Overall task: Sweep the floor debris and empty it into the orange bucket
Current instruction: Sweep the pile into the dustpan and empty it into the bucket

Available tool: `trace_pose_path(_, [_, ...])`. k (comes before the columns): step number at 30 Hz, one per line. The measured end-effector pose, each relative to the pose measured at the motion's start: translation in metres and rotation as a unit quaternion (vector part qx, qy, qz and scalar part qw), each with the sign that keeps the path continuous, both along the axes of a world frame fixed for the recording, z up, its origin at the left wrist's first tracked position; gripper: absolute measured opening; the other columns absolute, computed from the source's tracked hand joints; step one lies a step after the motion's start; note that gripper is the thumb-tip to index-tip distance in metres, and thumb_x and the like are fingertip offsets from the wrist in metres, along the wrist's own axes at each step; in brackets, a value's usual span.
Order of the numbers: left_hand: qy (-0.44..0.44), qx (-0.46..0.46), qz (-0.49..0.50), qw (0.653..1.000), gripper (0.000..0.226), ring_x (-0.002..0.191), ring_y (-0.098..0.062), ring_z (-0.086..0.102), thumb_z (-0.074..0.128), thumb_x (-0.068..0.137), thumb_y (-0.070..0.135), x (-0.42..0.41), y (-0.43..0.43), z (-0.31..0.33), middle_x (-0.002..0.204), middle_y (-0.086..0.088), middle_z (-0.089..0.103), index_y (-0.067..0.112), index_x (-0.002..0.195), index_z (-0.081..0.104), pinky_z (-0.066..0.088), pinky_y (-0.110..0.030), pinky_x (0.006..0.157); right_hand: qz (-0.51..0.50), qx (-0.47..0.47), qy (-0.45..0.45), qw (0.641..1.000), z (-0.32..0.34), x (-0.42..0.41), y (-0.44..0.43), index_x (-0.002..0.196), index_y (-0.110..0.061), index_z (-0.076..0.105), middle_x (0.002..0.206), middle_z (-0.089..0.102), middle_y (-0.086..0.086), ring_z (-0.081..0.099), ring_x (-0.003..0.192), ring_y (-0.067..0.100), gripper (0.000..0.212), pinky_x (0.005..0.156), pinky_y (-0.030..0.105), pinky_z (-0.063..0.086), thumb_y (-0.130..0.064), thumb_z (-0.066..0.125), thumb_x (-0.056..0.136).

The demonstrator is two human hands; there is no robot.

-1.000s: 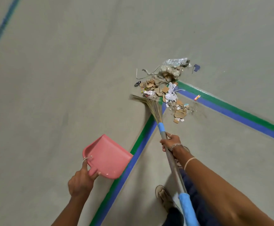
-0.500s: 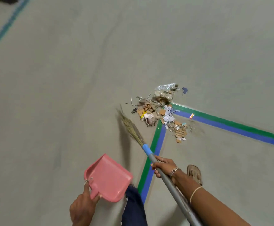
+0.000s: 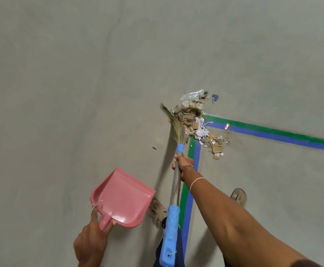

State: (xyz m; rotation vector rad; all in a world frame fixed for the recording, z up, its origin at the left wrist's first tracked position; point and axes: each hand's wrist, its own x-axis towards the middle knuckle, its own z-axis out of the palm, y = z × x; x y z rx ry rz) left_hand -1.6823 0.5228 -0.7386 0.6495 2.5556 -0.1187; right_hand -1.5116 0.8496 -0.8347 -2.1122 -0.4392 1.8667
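A pile of debris, made of cardboard scraps, paper bits and clear plastic, lies on the grey floor at the corner of green and blue tape. My right hand grips the grey handle of a broom just below its blue collar. The straw bristles press against the left edge of the pile. My left hand holds a pink dustpan by its short handle, above the floor and to the left of the broom. No orange bucket is in view.
Green and blue tape lines run right and toward me from the corner. A small dark scrap lies left of the broom, a blue scrap beyond the pile. My sandalled feet stand near the tape.
The broom head has swung from left of the pile into its left edge, pushing the scraps closer together. The dustpan stays in my left hand; the view has shifted slightly.
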Motion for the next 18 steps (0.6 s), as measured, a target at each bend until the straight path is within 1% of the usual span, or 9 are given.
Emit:
trace_pose_path(2, [-0.019,-0.001,-0.003,1.000,0.091,0.064,-0.030,0.068,0.056,0.065,0.085,-0.006,0.004,-0.001,0.069,-0.008,0.067,0.049,0.147,0.039,0.048,-0.034,0.062,-0.054,0.012,-0.014,0.998,0.006,0.012,-0.001,0.089,-0.007,0.059,0.064,0.049,0.009,0.046,0.041,0.019,0.009,0.038,0.023,0.043,0.002,0.062,0.088])
trace_pose_path(3, [-0.028,-0.003,-0.011,1.000,0.092,0.063,-0.028,0.067,0.055,0.066,0.085,-0.008,0.006,-0.003,0.069,-0.007,0.067,0.048,0.148,0.038,0.048,-0.033,0.061,-0.075,0.019,-0.014,0.997,0.011,0.020,-0.002,0.092,-0.007,0.060,0.065,0.048,0.008,0.046,0.041,0.018,0.009,0.038,0.023,0.043,0.001,0.061,0.089])
trace_pose_path(6, [-0.055,-0.004,-0.022,0.998,0.094,0.067,-0.022,0.068,0.044,0.067,0.091,-0.014,0.012,-0.011,0.075,-0.002,0.070,0.052,0.150,0.024,0.051,-0.031,0.063,-0.133,0.016,0.019,0.991,0.033,0.045,-0.007,0.099,-0.008,0.056,0.065,0.043,0.008,0.045,0.041,0.016,0.011,0.036,0.022,0.042,0.001,0.057,0.093])
trace_pose_path(8, [-0.059,0.011,-0.029,0.998,0.093,0.072,-0.022,0.069,0.043,0.068,0.091,-0.012,0.019,-0.016,0.079,-0.001,0.071,0.053,0.150,0.021,0.050,-0.031,0.065,-0.148,0.006,0.057,0.987,0.052,0.064,-0.015,0.108,-0.005,0.051,0.066,0.042,0.009,0.044,0.036,0.014,0.015,0.034,0.020,0.040,0.001,0.055,0.095])
trace_pose_path(10, [-0.049,0.019,-0.036,0.998,0.093,0.074,-0.024,0.070,0.045,0.069,0.090,-0.011,0.028,-0.018,0.081,-0.003,0.071,0.051,0.151,0.024,0.049,-0.033,0.067,-0.126,-0.007,0.081,0.989,0.071,0.079,-0.024,0.119,-0.002,0.052,0.068,0.046,0.012,0.045,0.038,0.014,0.025,0.034,0.021,0.040,0.000,0.055,0.095])
trace_pose_path(12, [-0.045,0.012,-0.038,0.998,0.092,0.078,-0.027,0.070,0.045,0.072,0.088,-0.011,0.035,-0.017,0.083,-0.006,0.071,0.047,0.152,0.026,0.048,-0.034,0.069,-0.076,-0.014,0.102,0.992,0.090,0.087,-0.035,0.127,-0.001,0.054,0.070,0.050,0.014,0.044,0.042,0.015,0.032,0.036,0.022,0.041,0.000,0.055,0.095])
trace_pose_path(15, [-0.044,-0.018,-0.052,0.998,0.088,0.084,-0.030,0.070,0.049,0.078,0.083,-0.015,0.040,-0.016,0.088,-0.008,0.070,0.042,0.153,0.027,0.046,-0.034,0.069,-0.001,-0.016,0.135,0.991,0.113,0.086,-0.052,0.119,-0.013,0.061,0.069,0.051,0.014,0.045,0.045,0.016,0.029,0.037,0.022,0.040,0.002,0.054,0.095])
trace_pose_path(16, [-0.041,-0.027,-0.055,0.997,0.087,0.085,-0.031,0.070,0.052,0.079,0.080,-0.016,0.041,-0.015,0.090,-0.009,0.070,0.040,0.153,0.029,0.047,-0.035,0.070,0.018,-0.017,0.143,0.989,0.116,0.082,-0.058,0.118,-0.015,0.062,0.068,0.051,0.014,0.045,0.046,0.017,0.030,0.038,0.022,0.040,0.002,0.055,0.095])
trace_pose_path(18, [-0.036,-0.048,-0.060,0.996,0.088,0.087,-0.032,0.070,0.054,0.079,0.079,-0.016,0.039,-0.015,0.092,-0.010,0.070,0.036,0.153,0.031,0.048,-0.036,0.072,0.041,-0.032,0.150,0.987,0.112,0.072,-0.069,0.120,-0.015,0.062,0.068,0.051,0.013,0.046,0.047,0.018,0.031,0.039,0.023,0.040,0.002,0.056,0.095])
